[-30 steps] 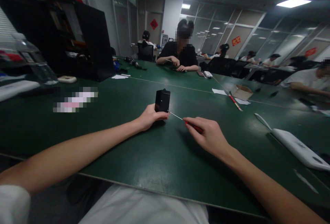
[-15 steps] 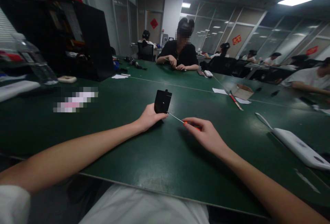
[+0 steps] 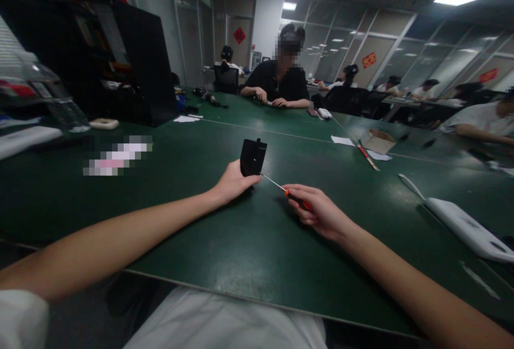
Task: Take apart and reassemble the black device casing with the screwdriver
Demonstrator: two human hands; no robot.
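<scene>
The left hand [image 3: 233, 182] grips a small black box [image 3: 252, 157] by its lower edge, standing it upright on the green counter [image 3: 225, 242]. The right hand [image 3: 317, 211] pinches a screwdriver [image 3: 286, 190] by its orange handle, tip at the box's side. The box looks light, rigid and likely to tip; low down seems the best hold.

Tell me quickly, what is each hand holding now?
Left hand: closed on the small black box.
Right hand: closed on the red-handled screwdriver.

1 black box [image 3: 252, 157], 2 screwdrivers [image 3: 295, 199] [image 3: 367, 157], 1 cardboard box [image 3: 378, 142], 2 hands [image 3: 232, 182] [image 3: 321, 212]
</scene>
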